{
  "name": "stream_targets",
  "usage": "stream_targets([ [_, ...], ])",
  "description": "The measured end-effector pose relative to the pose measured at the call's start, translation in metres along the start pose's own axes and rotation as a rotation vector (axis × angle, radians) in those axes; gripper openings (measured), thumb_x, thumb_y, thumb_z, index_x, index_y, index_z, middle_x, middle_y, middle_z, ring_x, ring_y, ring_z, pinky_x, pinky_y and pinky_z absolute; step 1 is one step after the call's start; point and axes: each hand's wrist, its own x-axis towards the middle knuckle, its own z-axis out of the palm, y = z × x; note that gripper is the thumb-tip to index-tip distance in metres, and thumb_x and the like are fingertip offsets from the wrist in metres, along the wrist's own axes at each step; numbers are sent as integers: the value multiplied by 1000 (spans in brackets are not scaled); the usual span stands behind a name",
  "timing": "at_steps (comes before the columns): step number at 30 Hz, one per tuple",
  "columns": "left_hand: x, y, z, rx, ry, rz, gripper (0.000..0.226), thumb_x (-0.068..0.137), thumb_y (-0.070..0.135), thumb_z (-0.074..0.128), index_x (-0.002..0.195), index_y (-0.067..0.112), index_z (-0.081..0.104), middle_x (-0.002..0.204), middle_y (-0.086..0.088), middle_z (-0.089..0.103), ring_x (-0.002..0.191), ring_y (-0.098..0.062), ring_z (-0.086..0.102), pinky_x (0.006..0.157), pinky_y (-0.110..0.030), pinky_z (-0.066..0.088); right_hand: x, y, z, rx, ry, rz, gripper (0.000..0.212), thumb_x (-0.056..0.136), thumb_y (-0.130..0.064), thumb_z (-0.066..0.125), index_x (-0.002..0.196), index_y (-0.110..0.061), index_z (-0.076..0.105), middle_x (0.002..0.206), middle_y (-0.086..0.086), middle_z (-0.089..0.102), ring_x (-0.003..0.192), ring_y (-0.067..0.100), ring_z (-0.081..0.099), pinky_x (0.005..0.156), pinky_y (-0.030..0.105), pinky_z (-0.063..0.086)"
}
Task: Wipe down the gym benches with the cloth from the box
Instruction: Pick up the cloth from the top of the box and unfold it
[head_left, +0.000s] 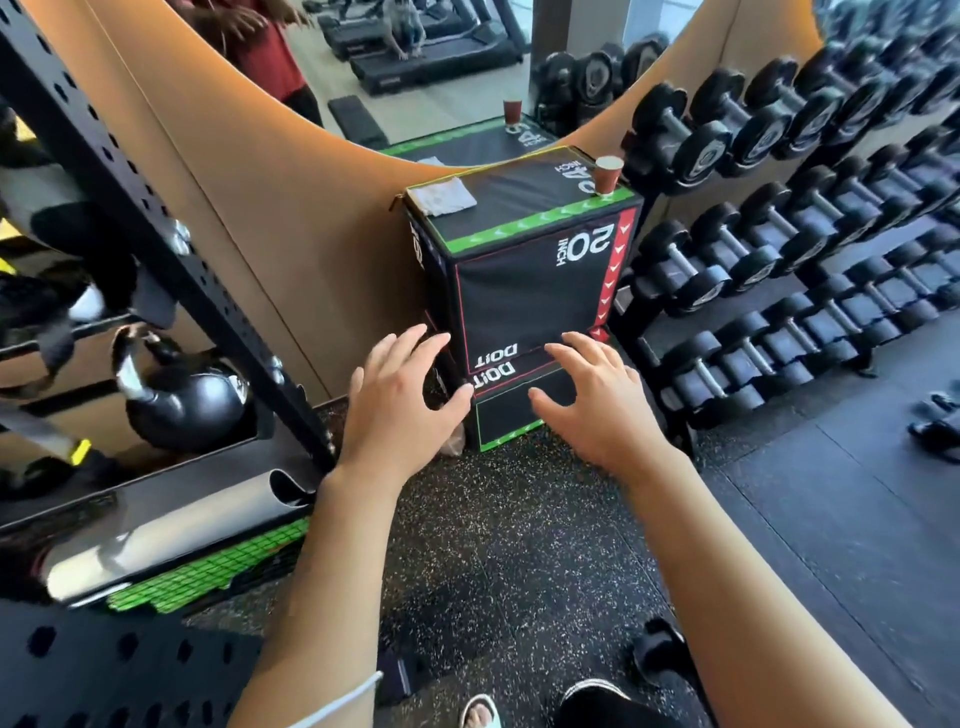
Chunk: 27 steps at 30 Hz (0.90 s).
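A black padded box (524, 280) with green and red trim stands against the wall, straight ahead. A folded pale cloth (441, 196) lies on the left part of its top. My left hand (400, 400) and my right hand (592, 395) reach forward side by side in front of the box's lower face, fingers spread and holding nothing. Both hands are well below the cloth. Part of a black bench (358, 119) shows only in the wall mirror.
A brown paper cup (607, 175) stands on the box's right top corner. A dumbbell rack (779, 249) fills the right side. A black perforated rack upright (140, 208), a kettlebell (182, 395) and a rolled mat (171, 525) crowd the left. Speckled rubber floor (519, 545) lies below.
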Motion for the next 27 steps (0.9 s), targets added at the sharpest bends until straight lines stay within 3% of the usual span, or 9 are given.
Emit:
stream_targets([
  [8, 73, -8, 36, -2, -72, 11, 69, 91, 63, 55, 153, 35, 47, 164, 9, 39, 154, -22, 27, 122, -58, 30, 84, 33, 18, 8, -34, -10, 69, 91, -58, 60, 151, -28, 49, 161, -6, 38, 150, 19, 28, 119, 50, 29],
  [15, 166, 20, 70, 32, -36, -21, 66, 93, 52, 68, 153, 31, 51, 163, 5, 42, 153, -24, 31, 121, -56, 32, 187, 86, 7, 22, -47, -78, 67, 90, -58, 62, 150, -28, 50, 162, -5, 38, 150, 21, 29, 117, 50, 31],
  [27, 283, 50, 106, 57, -24, -99, 64, 95, 51, 64, 153, 29, 50, 162, 5, 43, 153, -21, 32, 123, -53, 32, 318, 151, -2, 102, -108, -117, 67, 93, -58, 59, 152, -28, 48, 162, -6, 37, 152, 19, 26, 120, 49, 28],
])
